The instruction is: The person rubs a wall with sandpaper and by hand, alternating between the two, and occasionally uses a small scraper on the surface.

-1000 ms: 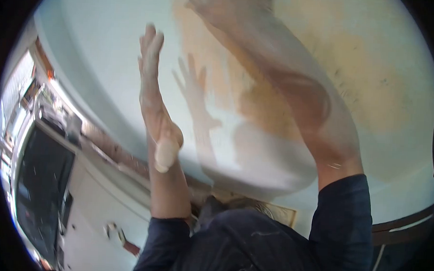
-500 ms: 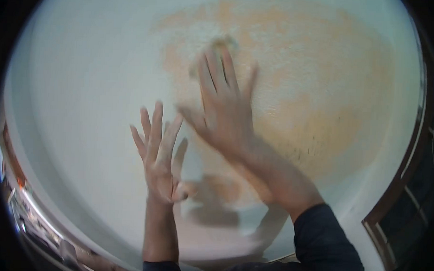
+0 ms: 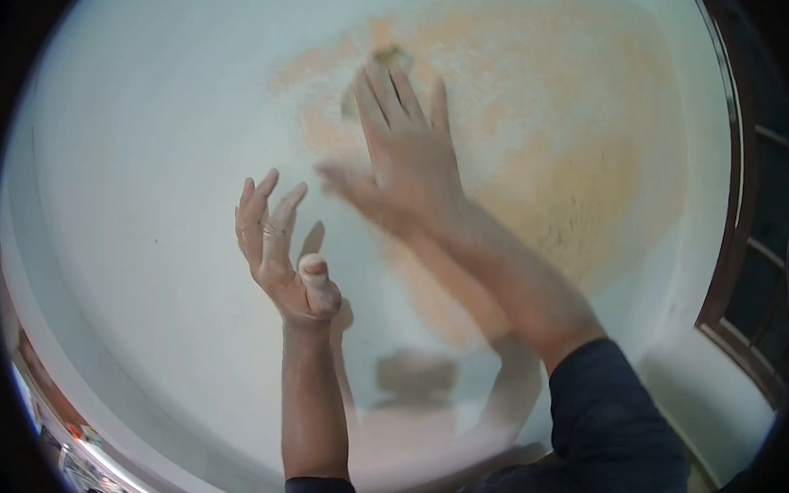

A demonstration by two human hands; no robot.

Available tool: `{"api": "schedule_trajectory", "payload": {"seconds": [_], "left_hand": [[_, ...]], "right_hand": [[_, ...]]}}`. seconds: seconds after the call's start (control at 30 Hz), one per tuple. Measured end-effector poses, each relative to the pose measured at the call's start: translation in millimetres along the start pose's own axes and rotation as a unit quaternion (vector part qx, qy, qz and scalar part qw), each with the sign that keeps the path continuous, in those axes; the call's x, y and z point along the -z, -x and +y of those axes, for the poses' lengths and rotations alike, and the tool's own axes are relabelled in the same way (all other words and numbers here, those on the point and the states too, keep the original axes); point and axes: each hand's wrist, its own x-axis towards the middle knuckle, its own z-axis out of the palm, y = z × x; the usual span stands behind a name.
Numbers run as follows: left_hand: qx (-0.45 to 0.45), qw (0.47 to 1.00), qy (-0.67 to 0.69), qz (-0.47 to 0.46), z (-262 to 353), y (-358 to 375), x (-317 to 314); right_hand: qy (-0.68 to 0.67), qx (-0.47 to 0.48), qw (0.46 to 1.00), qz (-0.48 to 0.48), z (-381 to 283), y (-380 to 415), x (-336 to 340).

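My right hand [image 3: 410, 164] lies spread against the pale wall [image 3: 155, 134], its fingers over a small dark-yellowish piece [image 3: 391, 55] that shows past the fingertips; the piece is mostly hidden and blurred. Around and to the right of this hand spreads a patchy orange-tan area [image 3: 579, 183] on the wall. To the left and lower, my left hand [image 3: 281, 251] is raised with loosely curled, separated fingers and a whitish coating on them. Nothing is in it.
A dark-framed window [image 3: 743, 233] stands along the right edge. At the lower left, beyond the wall's edge, are blurred cluttered items [image 3: 83, 462]. Shadows of the arms fall on the wall below.
My right hand has shifted slightly up and left in view. My left hand has turned and its fingers have curled more, with the thumb now raised. The view has tilted a little.
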Motion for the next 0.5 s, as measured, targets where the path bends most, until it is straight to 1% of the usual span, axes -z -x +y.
{"api": "schedule_trajectory", "payload": {"seconds": [0.03, 0.07, 0.1, 0.17, 0.23, 0.3, 0.33, 0.4, 0.43, 0.47, 0.5], "left_hand": [[-0.019, 1.0, -0.008, 0.012, -1.5, -3.0, -2.9], [-0.033, 0.999, -0.004, 0.036, -2.7, -4.8, -9.3], [-0.039, 0.999, -0.005, 0.03, -1.8, -9.1, -7.9], [-0.067, 0.995, -0.063, 0.028, -3.3, -15.1, -2.7], [-0.073, 0.993, -0.081, 0.036, -7.8, -20.0, 1.2], [-0.042, 0.996, -0.05, 0.06, -10.1, -31.3, 4.7], [-0.063, 0.996, -0.055, 0.045, -10.3, -39.1, 2.1], [-0.031, 0.993, -0.038, 0.107, -7.4, -51.2, -6.0], [-0.044, 0.995, -0.028, 0.089, -11.6, -53.4, -13.1], [-0.045, 0.991, -0.032, 0.123, -16.1, -54.7, -17.3], [-0.042, 0.986, -0.037, 0.156, -18.2, -55.4, -22.4]], "right_hand": [[-0.005, -0.019, 1.0, 0.003, 6.6, -12.4, -8.1], [-0.016, -0.019, 0.999, 0.031, 13.5, -22.3, -14.3], [-0.025, -0.013, 0.998, 0.058, 18.4, -28.2, -16.5], [-0.033, -0.018, 0.997, 0.071, 12.6, -18.3, -13.8], [-0.054, -0.027, 0.994, 0.094, -4.4, -1.8, -14.9], [-0.033, 0.035, 0.999, -0.011, -13.6, 19.6, -12.9], [-0.015, 0.04, 0.999, -0.02, -11.4, 17.3, -8.2], [-0.019, 0.011, 1.0, 0.011, 4.1, -7.3, 4.5], [-0.004, 0.006, 1.0, 0.022, 20.3, -17.0, 4.4], [0.01, -0.004, 0.999, 0.045, 27.0, -29.3, 0.3], [0.014, -0.023, 0.999, 0.045, 26.7, -35.1, -3.5]]}}
